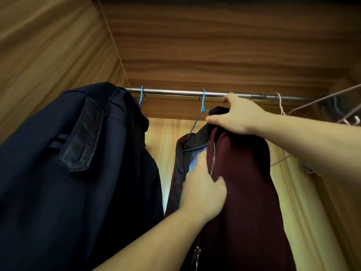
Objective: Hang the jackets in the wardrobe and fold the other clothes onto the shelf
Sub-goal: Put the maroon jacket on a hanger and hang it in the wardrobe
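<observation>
A maroon zip jacket (244,192) hangs on a blue wire hanger (202,108) from the metal rail (175,92) inside the wardrobe. My right hand (234,116) grips the jacket's collar and shoulder just below the rail. My left hand (203,190) pinches the jacket's front edge beside the silver zipper, fingers tucked under the fabric. A dark navy jacket (78,163) hangs to the left on a second blue hanger (141,96), filling the left half of the view.
Bare pink wire hangers (332,108) hang at the rail's right end. Wooden walls enclose the wardrobe: the left side panel (48,45), the top panel (214,36) and a lighter back panel (164,137). A gap separates the two jackets.
</observation>
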`<state>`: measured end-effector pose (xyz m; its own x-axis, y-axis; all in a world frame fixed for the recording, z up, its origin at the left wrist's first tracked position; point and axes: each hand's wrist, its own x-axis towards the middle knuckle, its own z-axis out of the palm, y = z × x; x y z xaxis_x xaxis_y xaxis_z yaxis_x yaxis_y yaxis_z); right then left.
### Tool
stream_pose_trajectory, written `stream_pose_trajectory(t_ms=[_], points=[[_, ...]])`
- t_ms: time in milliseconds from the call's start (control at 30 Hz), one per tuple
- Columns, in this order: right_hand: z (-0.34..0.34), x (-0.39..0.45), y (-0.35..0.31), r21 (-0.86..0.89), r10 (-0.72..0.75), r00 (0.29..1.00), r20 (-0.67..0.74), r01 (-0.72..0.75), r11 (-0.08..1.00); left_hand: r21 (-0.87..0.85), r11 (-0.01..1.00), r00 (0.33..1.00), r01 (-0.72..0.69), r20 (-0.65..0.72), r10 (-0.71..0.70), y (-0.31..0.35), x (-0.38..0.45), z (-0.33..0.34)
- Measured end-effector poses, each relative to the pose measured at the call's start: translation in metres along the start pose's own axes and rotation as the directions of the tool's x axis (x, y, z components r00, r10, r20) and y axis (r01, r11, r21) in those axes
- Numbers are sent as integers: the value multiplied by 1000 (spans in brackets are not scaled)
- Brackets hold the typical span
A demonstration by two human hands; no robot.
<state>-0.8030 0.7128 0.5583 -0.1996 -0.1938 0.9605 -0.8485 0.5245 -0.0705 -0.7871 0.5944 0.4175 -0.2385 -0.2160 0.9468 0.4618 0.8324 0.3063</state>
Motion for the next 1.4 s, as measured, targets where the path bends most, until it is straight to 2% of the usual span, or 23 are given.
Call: stream_pose_trajectory(t_ms=[100,200,333,500,700,967,1233,1400], points=[[0,-17,14,112,45,999,-29,-41,993,16,1000,1000,-10,-11,10,6,-9,4],[-4,-20,16,94,83,997,5,-83,992,47,999,1000,0,-12,1,12,-16,7],[1,-12,4,136,100,992,-73,-90,987,17,999,999,34,-34,-33,14,-16,10],[6,-8,-7,121,150,979,-138,-134,984,-121,989,996,82,-13,-84,17,-12,15],[5,-6,3,56,153,959,-240,-143,988,-108,991,997,81,23,-79,22,-3,23],[-11,-3,34,73,170,937,-304,-155,985,-94,993,996,67,63,-61,41,11,49],[-30,-9,51,84,205,916,-345,-188,979,-136,989,992,56,122,-39,53,14,67],[-24,-9,34,85,210,936,-281,-194,977,-143,989,996,32,84,-20,39,8,51]])
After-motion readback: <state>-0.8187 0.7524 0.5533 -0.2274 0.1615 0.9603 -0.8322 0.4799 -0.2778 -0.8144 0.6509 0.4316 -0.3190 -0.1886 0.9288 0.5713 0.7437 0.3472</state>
